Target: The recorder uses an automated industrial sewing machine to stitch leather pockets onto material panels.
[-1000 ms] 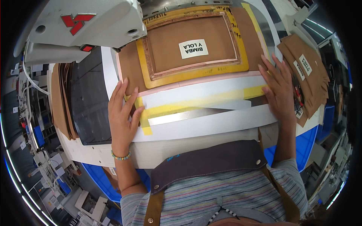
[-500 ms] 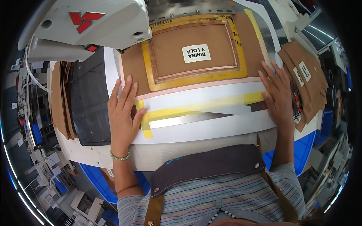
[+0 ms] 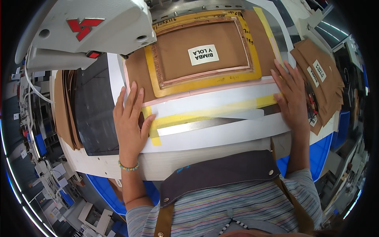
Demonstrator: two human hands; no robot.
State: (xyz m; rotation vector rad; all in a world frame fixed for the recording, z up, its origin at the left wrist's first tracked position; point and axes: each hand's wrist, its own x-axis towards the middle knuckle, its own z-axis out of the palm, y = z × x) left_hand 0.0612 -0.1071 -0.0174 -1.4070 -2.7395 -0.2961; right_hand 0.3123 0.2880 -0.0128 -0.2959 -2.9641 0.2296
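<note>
My left hand (image 3: 131,122) lies flat with fingers spread at the left edge of a white template (image 3: 213,96) with yellow tape strips. On the right, my right hand (image 3: 291,96) rests likewise, fingers stretched, on the template's right edge. Between them is a brown panel (image 3: 136,73), bordered by pink strips along its near and side edges. A yellow frame (image 3: 158,90) with an open middle lies on the panel. Inside the frame, a white label (image 3: 203,54) with dark print sits on the brown material. Neither hand grasps anything.
A pale sewing machine head (image 3: 90,27) overhangs the far left, and a perforated metal bar (image 3: 197,11) crosses the far side. Brown pieces (image 3: 65,110) stand stacked at left; labelled brown pieces (image 3: 318,79) pile at right. Blue bins (image 3: 321,156) sit below the table edge (image 3: 173,164).
The whole view has shifted slightly. Both hands keep their places on the template, and nothing has been taken hold of or let go.
</note>
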